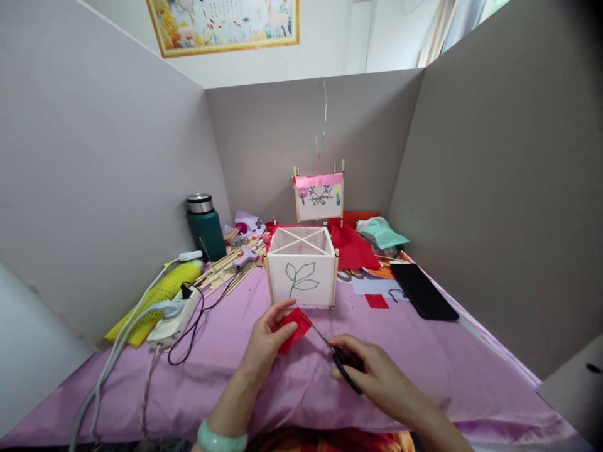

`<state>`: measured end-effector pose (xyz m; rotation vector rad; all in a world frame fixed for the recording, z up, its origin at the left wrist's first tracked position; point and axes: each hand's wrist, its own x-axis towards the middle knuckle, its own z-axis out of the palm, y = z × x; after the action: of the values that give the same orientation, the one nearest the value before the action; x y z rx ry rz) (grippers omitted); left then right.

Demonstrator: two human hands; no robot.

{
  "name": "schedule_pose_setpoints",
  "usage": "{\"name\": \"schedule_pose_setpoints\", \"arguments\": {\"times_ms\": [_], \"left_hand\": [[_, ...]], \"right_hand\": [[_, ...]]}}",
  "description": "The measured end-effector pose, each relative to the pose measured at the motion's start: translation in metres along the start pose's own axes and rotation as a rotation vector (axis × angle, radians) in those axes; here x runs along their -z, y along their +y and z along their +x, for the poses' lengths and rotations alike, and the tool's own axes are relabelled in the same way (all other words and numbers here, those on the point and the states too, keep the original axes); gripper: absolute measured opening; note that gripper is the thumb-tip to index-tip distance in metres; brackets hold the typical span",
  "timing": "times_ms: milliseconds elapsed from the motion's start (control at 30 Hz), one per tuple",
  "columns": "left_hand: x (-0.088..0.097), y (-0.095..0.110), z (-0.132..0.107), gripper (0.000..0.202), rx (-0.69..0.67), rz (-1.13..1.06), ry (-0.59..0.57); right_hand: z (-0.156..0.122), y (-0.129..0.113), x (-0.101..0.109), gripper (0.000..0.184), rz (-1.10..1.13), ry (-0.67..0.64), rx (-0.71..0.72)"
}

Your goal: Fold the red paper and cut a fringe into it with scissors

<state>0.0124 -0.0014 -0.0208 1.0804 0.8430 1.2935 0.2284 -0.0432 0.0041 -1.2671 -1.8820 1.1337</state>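
My left hand (270, 336) pinches a small piece of red fabric (298, 328) between thumb and fingers, just in front of a white box lantern. In my right hand (365, 366) is a pair of black-handled scissors (346, 369), its blades pointing up and left with the tips at the fabric's upper right edge. The white lantern (301, 276) has wooden stick corners, crossed sticks on top and a green leaf drawing on its front. A separate red fabric square (377, 301) lies flat on the cloth to the right.
Behind hangs a smaller decorated lantern (320, 198) on a wire. To the left are a green bottle (207, 229), wooden sticks (230, 267), a glue gun (245, 257) and a power strip (174, 320) with cables. A black phone (424, 290) and red cloth (351, 248) lie on the right.
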Motion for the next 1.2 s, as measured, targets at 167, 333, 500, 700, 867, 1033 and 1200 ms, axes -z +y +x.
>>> {"name": "schedule_pose_setpoints", "arguments": {"times_ms": [167, 333, 500, 700, 867, 1033, 1200], "left_hand": [[-0.0007, 0.0006, 0.0004, 0.051, 0.006, -0.005, 0.010], [-0.0012, 0.0011, 0.0001, 0.050, 0.001, 0.015, 0.010], [-0.0002, -0.0002, 0.0004, 0.049, 0.003, 0.011, 0.003], [-0.0022, 0.0022, 0.0005, 0.052, 0.036, 0.006, 0.007], [-0.0070, 0.0060, 0.0001, 0.038, 0.069, 0.051, 0.065], [-0.0091, 0.0049, 0.0019, 0.032, 0.093, 0.100, 0.101], [-0.0089, 0.0044, 0.0018, 0.033, 0.114, 0.098, 0.112]], "right_hand": [[-0.0009, 0.0039, -0.0013, 0.021, 0.003, 0.009, -0.004], [-0.0010, 0.0069, -0.0018, 0.021, 0.001, 0.005, -0.006], [0.0001, 0.0073, -0.0021, 0.020, -0.004, 0.004, 0.000], [-0.0013, 0.0093, -0.0027, 0.020, -0.009, 0.006, 0.004], [-0.0004, 0.0091, -0.0024, 0.022, -0.024, 0.008, 0.000], [0.0004, 0.0052, -0.0028, 0.020, -0.022, 0.005, -0.012], [-0.0014, 0.0061, -0.0025, 0.022, -0.045, 0.013, -0.013]]}}
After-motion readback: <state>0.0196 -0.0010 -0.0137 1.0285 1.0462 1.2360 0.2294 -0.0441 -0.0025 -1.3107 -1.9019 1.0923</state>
